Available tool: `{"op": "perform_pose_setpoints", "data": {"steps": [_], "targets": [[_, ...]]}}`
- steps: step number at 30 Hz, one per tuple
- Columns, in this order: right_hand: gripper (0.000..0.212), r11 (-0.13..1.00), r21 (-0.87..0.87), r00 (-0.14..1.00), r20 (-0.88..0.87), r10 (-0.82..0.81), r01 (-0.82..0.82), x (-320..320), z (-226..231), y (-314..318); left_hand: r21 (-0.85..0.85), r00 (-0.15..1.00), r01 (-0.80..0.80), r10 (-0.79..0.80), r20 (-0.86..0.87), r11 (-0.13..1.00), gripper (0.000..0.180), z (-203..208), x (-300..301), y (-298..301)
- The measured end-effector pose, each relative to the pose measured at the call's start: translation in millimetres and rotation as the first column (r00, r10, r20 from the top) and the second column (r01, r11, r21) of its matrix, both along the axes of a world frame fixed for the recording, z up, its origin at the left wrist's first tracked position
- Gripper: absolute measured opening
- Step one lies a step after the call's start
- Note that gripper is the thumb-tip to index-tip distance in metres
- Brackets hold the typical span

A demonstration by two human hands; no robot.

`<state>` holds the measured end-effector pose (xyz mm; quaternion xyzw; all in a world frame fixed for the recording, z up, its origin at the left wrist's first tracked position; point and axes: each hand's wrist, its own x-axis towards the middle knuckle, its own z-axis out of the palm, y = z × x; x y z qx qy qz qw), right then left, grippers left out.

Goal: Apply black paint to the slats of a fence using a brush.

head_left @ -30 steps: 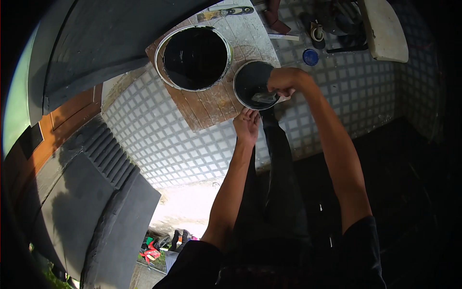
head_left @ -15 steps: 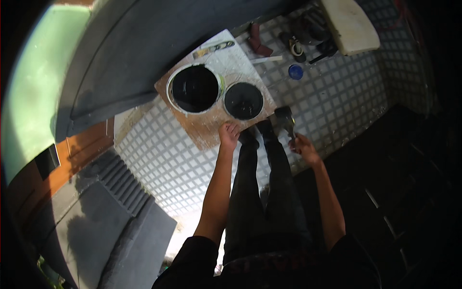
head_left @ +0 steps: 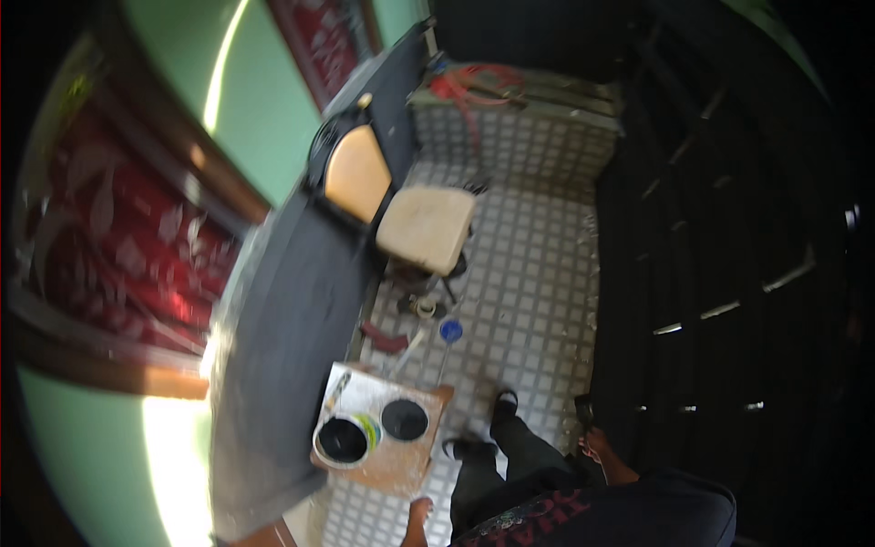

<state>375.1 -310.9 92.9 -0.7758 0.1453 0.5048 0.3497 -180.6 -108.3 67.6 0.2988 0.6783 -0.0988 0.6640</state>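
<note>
Okay, so a second ago the brush point(head_left: 583, 410) was down inside the small bucket point(head_left: 424, 415), left hand at that bucket's near side. Now it's out and way over to the right, right by the dark wall point(head_left: 729, 365). Too dim to tell if it's touching. The right hand point(head_left: 594, 444) has its fingers curled around the handle. The left hand point(head_left: 420, 508) has come off the bucket and sits just beyond the low table's point(head_left: 387, 479) near edge. Nothing visible in it, and it's too small and blurry to tell whether those fingers are spread or pressed together. The whole view has swung up too, so you get the chair point(head_left: 427, 223) at the far end. Big bucket point(head_left: 372, 436) is still left of the small one. I'd read it as: dipping's finished for now, brush is away from the buckets.
</note>
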Motion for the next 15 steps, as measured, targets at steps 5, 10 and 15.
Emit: {"op": "perform_pose_setpoints", "data": {"steps": [5,10,15], "targets": [[0.033,0.988,0.017,0.988,0.016,-0.151,0.151,5,-3,-21,-0.028,0.992,0.035,-0.038,-0.119,0.999,0.021,32,61,67],[0.031,0.979,0.073,0.981,0.005,-0.192,0.192,43,-15,11,0.2,0.874,0.479,-0.487,-0.014,0.855,0.02,29,146,179],[0.026,0.911,0.347,0.96,0.089,-0.266,0.221,116,-39,47,0.391,0.967,0.18,-0.236,0.099,0.903,0.018,57,248,247]]}}
